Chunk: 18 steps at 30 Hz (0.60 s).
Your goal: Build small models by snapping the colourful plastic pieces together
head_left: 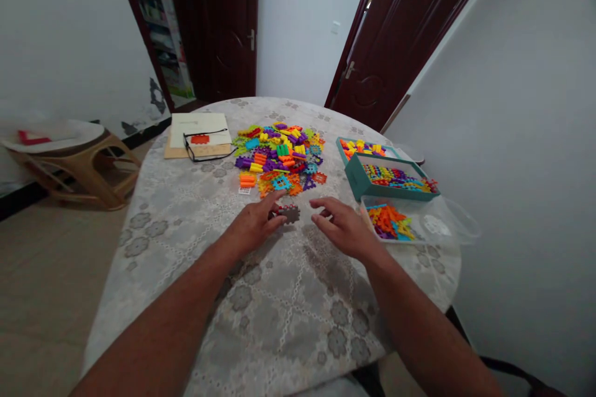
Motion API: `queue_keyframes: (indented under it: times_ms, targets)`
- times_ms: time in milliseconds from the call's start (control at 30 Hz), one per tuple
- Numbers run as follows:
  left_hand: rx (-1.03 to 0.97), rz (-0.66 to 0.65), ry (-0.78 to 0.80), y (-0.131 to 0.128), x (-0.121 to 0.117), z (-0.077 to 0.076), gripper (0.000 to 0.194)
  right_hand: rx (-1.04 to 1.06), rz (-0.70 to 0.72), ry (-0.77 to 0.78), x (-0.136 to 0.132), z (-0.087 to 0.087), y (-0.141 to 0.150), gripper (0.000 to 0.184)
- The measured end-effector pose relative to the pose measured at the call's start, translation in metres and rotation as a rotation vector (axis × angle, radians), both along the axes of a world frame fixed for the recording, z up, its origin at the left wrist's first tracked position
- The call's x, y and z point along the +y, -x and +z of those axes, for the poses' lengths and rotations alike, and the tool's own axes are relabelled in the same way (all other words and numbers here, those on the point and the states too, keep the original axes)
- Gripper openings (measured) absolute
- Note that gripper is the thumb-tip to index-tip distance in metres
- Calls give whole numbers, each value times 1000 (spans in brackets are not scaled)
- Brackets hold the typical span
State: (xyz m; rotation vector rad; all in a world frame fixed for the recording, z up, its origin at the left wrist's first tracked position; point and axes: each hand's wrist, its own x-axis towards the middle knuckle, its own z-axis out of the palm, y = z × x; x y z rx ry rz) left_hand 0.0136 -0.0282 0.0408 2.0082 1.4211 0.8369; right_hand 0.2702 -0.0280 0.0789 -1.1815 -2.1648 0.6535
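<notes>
Over the middle of the table, my left hand pinches a small toothed plastic building piece between thumb and fingers. It looks grey-brown on the side facing me, with red showing along its top edge. To its right, my right hand is half curled, with thumb and forefinger apart and no object visible between them. Just beyond my hands lies a heap of colourful interlocking plastic pieces in orange, purple, yellow, green and blue. A blue square piece sits at its near edge, close to my left fingertips.
At right stand a teal box of coloured pieces, another shallow box behind it, and a clear plastic tray with more pieces. Black-framed glasses rest on papers at left. A patterned cloth covers the round table.
</notes>
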Motion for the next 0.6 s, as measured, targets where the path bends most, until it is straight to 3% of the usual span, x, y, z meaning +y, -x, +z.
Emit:
queue_keyframes:
  times_ms: [167,300,433,600]
  targets:
    - [-17,-160,16,0,-1,4,65,-27,106,2,0,-12,33,25]
    - [-17,-213,33,-1,-1,4,61,-122,114,22,-4,-4,30,13]
    - [-4,-166,22,1,0,7,51,-133,-3,-31,5,19,-2,16]
    - [49,-81,-6,4,2,7,43,-150,-326,-313,47,48,-73,24]
